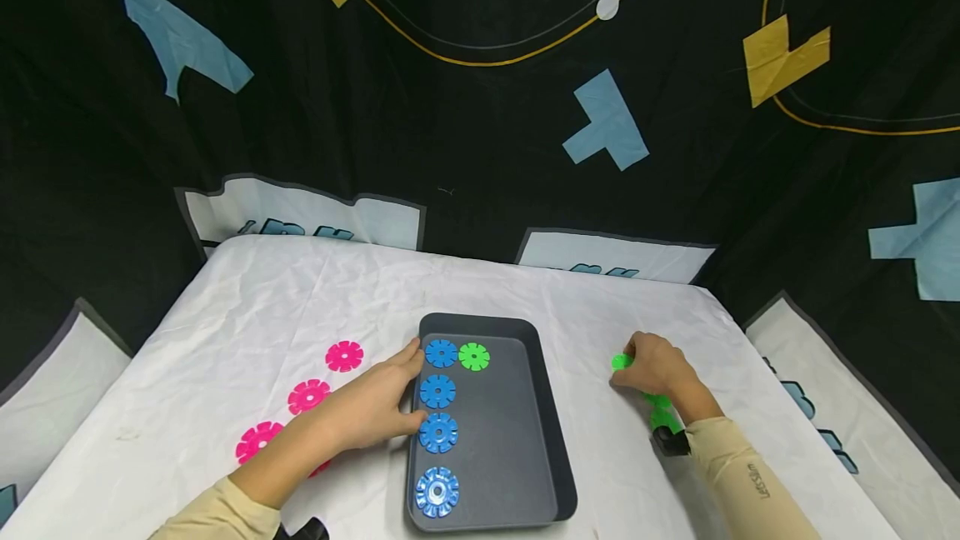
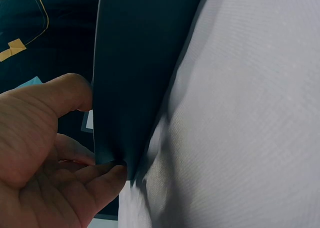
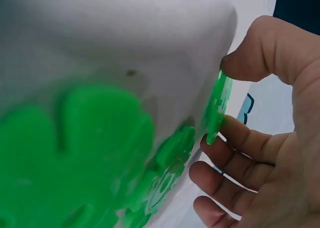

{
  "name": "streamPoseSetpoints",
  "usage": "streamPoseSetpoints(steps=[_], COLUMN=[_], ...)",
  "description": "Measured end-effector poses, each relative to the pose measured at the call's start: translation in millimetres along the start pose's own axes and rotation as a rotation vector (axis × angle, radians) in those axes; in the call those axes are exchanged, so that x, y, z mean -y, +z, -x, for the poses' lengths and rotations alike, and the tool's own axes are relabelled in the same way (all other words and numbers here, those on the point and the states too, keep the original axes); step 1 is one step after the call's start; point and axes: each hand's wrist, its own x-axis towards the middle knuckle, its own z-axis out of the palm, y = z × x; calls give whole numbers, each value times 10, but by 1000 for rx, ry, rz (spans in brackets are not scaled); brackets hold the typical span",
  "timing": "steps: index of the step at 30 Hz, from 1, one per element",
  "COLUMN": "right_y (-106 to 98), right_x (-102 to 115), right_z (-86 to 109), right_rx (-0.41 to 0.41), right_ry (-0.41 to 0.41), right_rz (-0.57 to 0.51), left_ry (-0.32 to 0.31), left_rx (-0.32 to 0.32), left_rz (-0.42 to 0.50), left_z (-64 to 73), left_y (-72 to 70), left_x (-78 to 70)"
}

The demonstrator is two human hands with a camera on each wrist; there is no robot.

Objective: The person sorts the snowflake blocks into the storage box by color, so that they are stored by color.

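Note:
On the right of the table, my right hand (image 1: 660, 369) pinches a green notched plastic disc (image 3: 218, 105) between thumb and forefinger, its edge raised in the right wrist view. More green discs (image 3: 165, 180) lie beside that hand, partly hidden by it in the head view. My left hand (image 1: 378, 407) touches the left side of a dark grey tray (image 1: 504, 440), thumb and fingers spread along its rim. Several blue notched discs (image 1: 437, 391) form a column down the tray's left side. One green disc (image 1: 474, 356) lies beside the top blue one.
Several pink notched discs (image 1: 308, 396) lie left of the tray, some partly behind the left forearm. A wrinkled white cloth (image 1: 585, 307) covers the table. Behind it hangs a black curtain (image 1: 465, 132) with tape pieces.

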Motion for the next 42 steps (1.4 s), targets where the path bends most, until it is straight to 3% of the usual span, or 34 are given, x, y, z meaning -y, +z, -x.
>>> streamPoseSetpoints(steps=[14,31,42], right_y=[-8,-257,-357], right_x=[85,692,984], right_z=[45,174,277], right_rx=[-79,-278,-340], right_ry=[-90,-345,-476], right_rz=[46,85,88], left_ry=[-2,7,5], left_rx=[-2,-5,1], left_rz=[2,0,-3], left_z=[6,16,-3], left_y=[13,6,4], left_x=[-1,11,15])
